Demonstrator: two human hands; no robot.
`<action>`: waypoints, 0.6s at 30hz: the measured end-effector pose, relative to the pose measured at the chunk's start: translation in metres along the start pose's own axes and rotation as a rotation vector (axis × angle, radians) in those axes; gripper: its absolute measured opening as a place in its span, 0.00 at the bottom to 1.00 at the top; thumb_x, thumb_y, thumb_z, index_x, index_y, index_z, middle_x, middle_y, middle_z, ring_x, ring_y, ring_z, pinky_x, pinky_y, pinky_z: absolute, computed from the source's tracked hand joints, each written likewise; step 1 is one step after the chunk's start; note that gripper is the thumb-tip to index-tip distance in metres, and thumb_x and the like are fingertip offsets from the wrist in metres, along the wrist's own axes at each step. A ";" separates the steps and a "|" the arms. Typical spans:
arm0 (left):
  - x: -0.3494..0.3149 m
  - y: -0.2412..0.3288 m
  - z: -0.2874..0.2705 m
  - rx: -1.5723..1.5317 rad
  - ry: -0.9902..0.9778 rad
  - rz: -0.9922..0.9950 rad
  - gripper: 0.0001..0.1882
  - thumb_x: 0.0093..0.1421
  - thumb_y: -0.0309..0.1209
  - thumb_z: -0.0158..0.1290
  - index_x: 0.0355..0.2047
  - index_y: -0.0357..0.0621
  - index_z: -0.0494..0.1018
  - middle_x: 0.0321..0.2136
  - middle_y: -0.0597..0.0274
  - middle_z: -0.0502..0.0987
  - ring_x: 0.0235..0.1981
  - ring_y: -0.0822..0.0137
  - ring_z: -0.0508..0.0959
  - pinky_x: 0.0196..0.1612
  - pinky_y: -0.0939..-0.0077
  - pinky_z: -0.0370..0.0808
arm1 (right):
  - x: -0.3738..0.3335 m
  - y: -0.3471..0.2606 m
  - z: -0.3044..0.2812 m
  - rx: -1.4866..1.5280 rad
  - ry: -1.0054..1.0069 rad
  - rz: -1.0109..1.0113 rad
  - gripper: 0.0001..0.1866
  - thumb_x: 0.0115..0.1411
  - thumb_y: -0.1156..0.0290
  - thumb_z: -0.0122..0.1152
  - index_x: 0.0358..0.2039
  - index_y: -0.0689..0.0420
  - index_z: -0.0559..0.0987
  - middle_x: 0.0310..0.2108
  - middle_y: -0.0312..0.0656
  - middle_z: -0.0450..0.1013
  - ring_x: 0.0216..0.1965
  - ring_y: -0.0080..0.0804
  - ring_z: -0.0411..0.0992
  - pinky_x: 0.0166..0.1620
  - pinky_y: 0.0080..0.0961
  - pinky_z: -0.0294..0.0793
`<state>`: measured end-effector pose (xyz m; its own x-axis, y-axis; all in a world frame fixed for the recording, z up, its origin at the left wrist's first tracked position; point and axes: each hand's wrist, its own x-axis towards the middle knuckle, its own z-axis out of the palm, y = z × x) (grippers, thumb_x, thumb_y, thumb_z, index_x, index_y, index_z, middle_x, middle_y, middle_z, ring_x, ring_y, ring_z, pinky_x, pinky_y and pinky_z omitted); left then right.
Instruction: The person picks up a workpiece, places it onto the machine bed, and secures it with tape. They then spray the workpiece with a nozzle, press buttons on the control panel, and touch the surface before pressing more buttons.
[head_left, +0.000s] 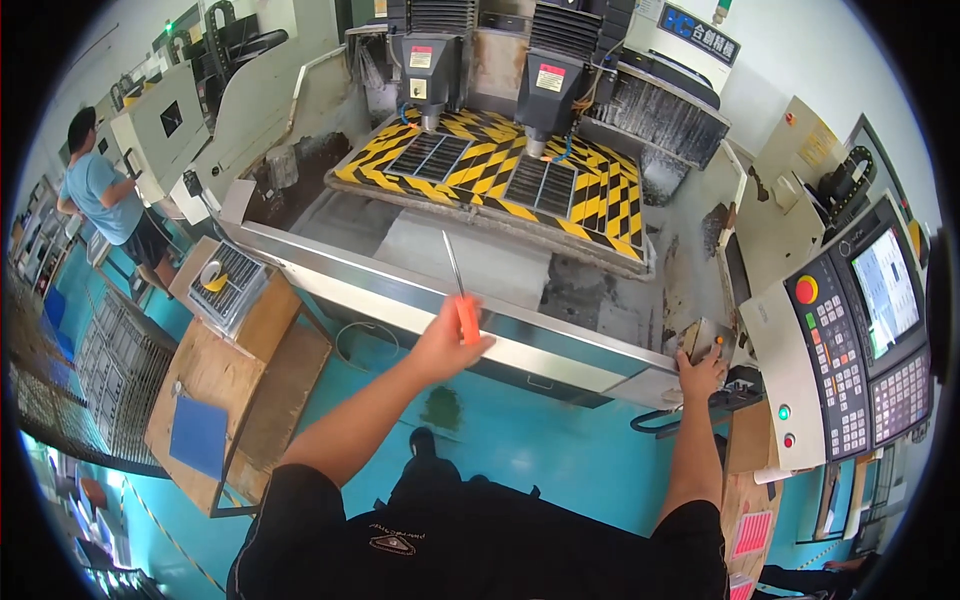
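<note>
My left hand (449,340) is closed round the orange handle of a screwdriver (455,265). Its thin metal shaft points up and away, over the front rim of a machine's work bay. My right hand (704,371) rests with fingers apart on a small metal box (708,340) with an orange button, at the right end of that rim. Beyond both hands lies the machine bed (490,170), covered with yellow and black striped plates and dark slotted panels. Two grey spindle heads (428,75) hang over it. Grime and wet patches mark the bay floor.
A control panel (850,340) with screen, keys and a red stop knob stands at right. On the left, a wooden table (240,375) bears a blue board (199,436) and a grey slotted tray (228,295). Another person (103,195) in a light blue shirt stands farther left.
</note>
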<state>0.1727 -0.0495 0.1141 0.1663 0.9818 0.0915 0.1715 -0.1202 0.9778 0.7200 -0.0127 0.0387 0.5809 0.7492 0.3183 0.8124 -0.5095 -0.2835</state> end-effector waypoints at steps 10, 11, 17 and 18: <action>0.090 -0.090 -0.112 1.030 -0.045 0.382 0.31 0.55 0.45 0.63 0.56 0.45 0.71 0.53 0.51 0.77 0.52 0.46 0.77 0.61 0.48 0.66 | 0.012 0.016 0.019 0.002 0.157 0.064 0.54 0.48 0.46 0.75 0.70 0.54 0.60 0.69 0.75 0.45 0.70 0.71 0.49 0.67 0.51 0.61; 0.097 -0.098 -0.139 0.869 -0.038 0.293 0.28 0.56 0.45 0.62 0.54 0.45 0.73 0.48 0.52 0.79 0.50 0.47 0.78 0.61 0.45 0.65 | 0.017 0.016 0.020 -0.032 0.140 0.061 0.54 0.48 0.46 0.74 0.70 0.55 0.60 0.69 0.75 0.45 0.70 0.70 0.49 0.67 0.51 0.60; 0.137 -0.160 -0.292 1.053 0.322 0.171 0.19 0.59 0.43 0.60 0.45 0.43 0.79 0.38 0.53 0.82 0.44 0.49 0.80 0.57 0.50 0.68 | 0.021 -0.018 0.045 -0.116 0.163 0.247 0.48 0.56 0.47 0.69 0.70 0.58 0.61 0.69 0.72 0.50 0.72 0.66 0.47 0.70 0.50 0.53; 0.138 -0.166 -0.303 1.114 0.334 0.100 0.18 0.58 0.42 0.60 0.43 0.43 0.79 0.36 0.54 0.81 0.42 0.49 0.80 0.55 0.51 0.69 | 0.022 -0.034 0.056 -0.124 0.136 0.241 0.48 0.56 0.47 0.69 0.70 0.58 0.61 0.69 0.72 0.50 0.72 0.66 0.47 0.70 0.50 0.53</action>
<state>-0.1267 0.1504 0.0218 -0.0078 0.9305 0.3661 0.9570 -0.0993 0.2727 0.7025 0.0450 0.0046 0.7524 0.5408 0.3761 0.6453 -0.7197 -0.2560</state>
